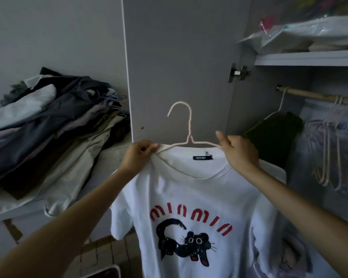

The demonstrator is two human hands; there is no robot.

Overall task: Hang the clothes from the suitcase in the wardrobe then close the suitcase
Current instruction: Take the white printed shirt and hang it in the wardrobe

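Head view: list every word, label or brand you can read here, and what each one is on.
"MIAMIA": large red letters across the chest of the white T-shirt, above the black cat print.
"miamiu", as best it reads: small white letters on the dark neck label; the last letters are blurred.
Bags on the top shelf: any print is too blurred to read.

White ledge (109,157) under heaped clothes (48,125), wardrobe shelf (305,58) holding plastic bags (309,33)

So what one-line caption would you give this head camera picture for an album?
Both hands, left hand and right hand, fit a white cat-print T-shirt onto a pale hanger before the open wardrobe's rail.
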